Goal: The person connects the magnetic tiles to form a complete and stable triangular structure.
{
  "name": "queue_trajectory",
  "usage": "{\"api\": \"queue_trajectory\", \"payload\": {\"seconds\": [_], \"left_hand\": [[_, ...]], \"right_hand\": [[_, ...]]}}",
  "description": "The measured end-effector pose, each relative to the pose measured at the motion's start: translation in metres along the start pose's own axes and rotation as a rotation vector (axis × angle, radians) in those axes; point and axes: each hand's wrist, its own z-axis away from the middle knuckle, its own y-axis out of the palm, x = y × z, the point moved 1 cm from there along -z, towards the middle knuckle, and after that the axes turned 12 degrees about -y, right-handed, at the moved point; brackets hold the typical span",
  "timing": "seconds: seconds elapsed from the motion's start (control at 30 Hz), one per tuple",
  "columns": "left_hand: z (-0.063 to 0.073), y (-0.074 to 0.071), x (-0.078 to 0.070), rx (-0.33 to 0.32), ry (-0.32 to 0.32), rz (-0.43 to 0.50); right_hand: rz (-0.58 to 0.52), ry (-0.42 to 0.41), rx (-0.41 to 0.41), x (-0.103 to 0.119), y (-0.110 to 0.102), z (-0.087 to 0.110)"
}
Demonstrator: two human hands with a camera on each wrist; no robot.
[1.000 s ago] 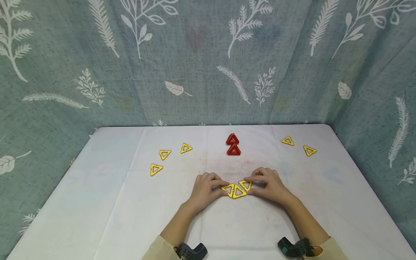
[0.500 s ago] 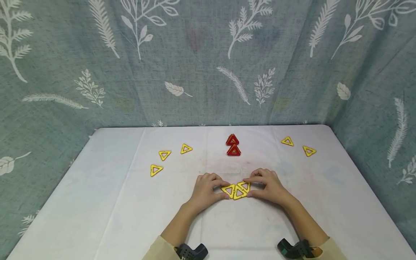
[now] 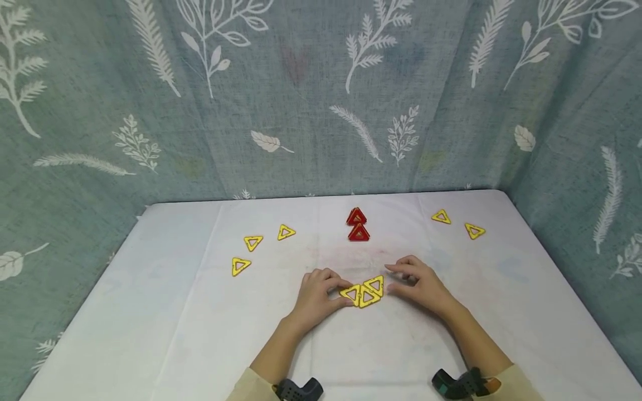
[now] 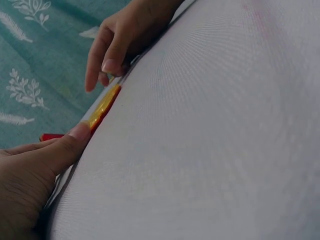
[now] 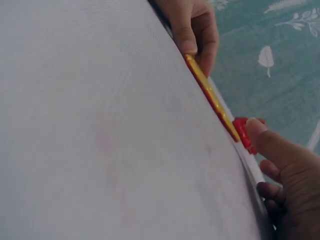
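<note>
Three yellow triangular magnetic tiles lie edge to edge in a fan on the white cloth. My left hand (image 3: 317, 292) pinches the leftmost tile (image 3: 358, 293) between thumb and fingers. Beside it sit the middle tile (image 3: 369, 304) and the right tile (image 3: 380, 285). A small gap separates the right tile from my right hand (image 3: 420, 284), whose thumb and fingers are spread around nothing. Seen edge-on in the left wrist view, the joined tiles (image 4: 105, 106) have yellow above and red below. The left hand's thumb (image 5: 187, 41) presses on their far end in the right wrist view.
Two small stacks of red triangles, a back stack (image 3: 356, 216) and a front stack (image 3: 358, 234), stand behind the fan. Loose yellow triangles (image 3: 241, 266) lie at the left, and two more yellow triangles (image 3: 474, 231) at the right. A patterned curtain (image 3: 301, 111) surrounds the table.
The right tile has swung in against the middle tile, closing the gap between them. My right hand has let go and drawn back to the right. The left hand keeps its pinch.
</note>
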Motion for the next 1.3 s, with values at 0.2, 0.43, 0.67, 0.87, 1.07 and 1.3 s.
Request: {"api": "queue_trajectory", "payload": {"seconds": [0.2,0.43,0.67,0.87,1.07,1.3], "left_hand": [[0.001,-0.001,-0.002,-0.019,-0.006,-0.002],[0.002,0.0,-0.004,0.086,-0.027,-0.092],[0.002,-0.001,-0.004,0.085,-0.006,-0.083],[0.002,-0.002,-0.003,0.094,-0.02,-0.064],[0.002,-0.001,-0.003,0.105,0.0,-0.077],[0.001,-0.001,-0.003,0.162,0.011,-0.102]], "right_hand": [[0.033,-0.027,-0.072,-0.008,-0.015,0.008],[0.077,0.009,-0.166,-0.025,-0.038,0.017],[0.159,0.107,-0.29,-0.043,-0.06,0.026],[0.26,0.101,-0.37,-0.057,-0.077,0.031],[0.298,0.248,-0.408,-0.075,-0.098,0.032],[0.27,0.399,-0.412,-0.09,-0.115,0.023]]}}
